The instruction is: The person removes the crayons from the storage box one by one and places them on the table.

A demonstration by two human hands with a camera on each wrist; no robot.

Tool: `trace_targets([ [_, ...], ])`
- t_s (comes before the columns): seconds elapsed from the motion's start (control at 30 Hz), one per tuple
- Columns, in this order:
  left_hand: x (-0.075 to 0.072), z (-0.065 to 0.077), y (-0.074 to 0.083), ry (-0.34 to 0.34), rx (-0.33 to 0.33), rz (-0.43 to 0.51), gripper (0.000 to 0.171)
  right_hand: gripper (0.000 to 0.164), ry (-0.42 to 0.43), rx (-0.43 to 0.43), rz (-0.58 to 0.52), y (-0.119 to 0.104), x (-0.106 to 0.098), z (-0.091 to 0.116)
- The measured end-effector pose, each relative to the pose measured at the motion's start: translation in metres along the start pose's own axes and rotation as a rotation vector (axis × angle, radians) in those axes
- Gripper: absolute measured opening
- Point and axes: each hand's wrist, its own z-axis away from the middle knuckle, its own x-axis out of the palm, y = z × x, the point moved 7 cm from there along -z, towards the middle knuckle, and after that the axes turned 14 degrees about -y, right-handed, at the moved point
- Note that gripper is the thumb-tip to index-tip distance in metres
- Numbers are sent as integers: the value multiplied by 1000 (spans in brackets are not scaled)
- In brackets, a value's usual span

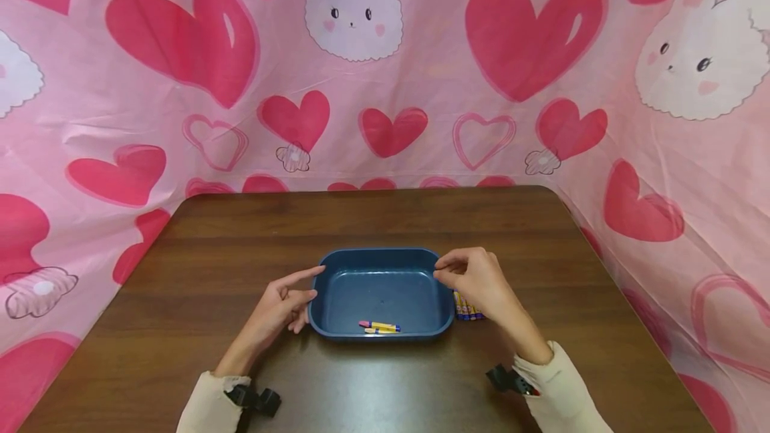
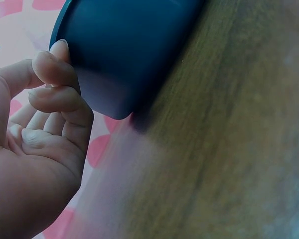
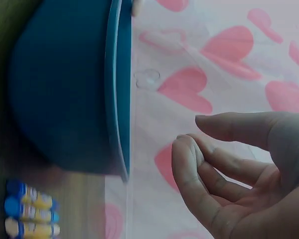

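A dark blue rectangular basin [image 1: 385, 259] sits on the table. Two crayons lie inside along its near wall, a pink one [image 1: 369, 323] and a pale-tipped one [image 1: 374, 331], both in yellow wrappers. At the basin's left end my left hand [image 1: 277, 306] touches the rim with extended index finger and thumb. My right hand [image 1: 481, 279] hovers by the right rim, thumb and bent fingers apart with nothing between them in the right wrist view. Below it, several crayons [image 1: 466, 306] lie side by side on the table, close against the basin and partly covered by the hand.
The brown wooden table [image 1: 252, 232] has rounded far corners. A pink cloth [image 1: 433, 72] with hearts and rabbits hangs behind it and along both sides. Black wrist cameras are strapped at both cream sleeves [image 1: 562, 379].
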Motion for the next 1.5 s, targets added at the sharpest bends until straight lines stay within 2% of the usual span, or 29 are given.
trace_targets([
  [0.27, 3, -2, -3, -4, -8, -7, 49, 14, -174, -62, -38, -7, 34, -16],
  [0.53, 4, -4, -4, -8, -3, 18, 50, 22, -448, -96, -66, 1, 78, -28],
  [0.67, 6, -3, -2, -14, 8, 41, 50, 19, -547, -108, -9, 3, 97, -29],
  [0.83, 5, -3, -2, -5, -3, 48, 50, 13, -631, -131, 142, 1, 113, -29],
  [0.93, 6, -3, -2, -16, 0, 54, 51, 15, -643, -137, 194, 1, 118, -29],
  [1.03, 6, -4, -1, -24, 9, 57, 51, 13, -628, -145, 197, 1, 120, -31],
  [1.3, 5, -3, 0, -20, 18, 47, 52, 6, -522, -176, 170, -2, 115, -39],
  [1.5, 1, 0, -1, 1, 2, 37, 50, 7, -476, -188, 202, -5, 116, -45],
])
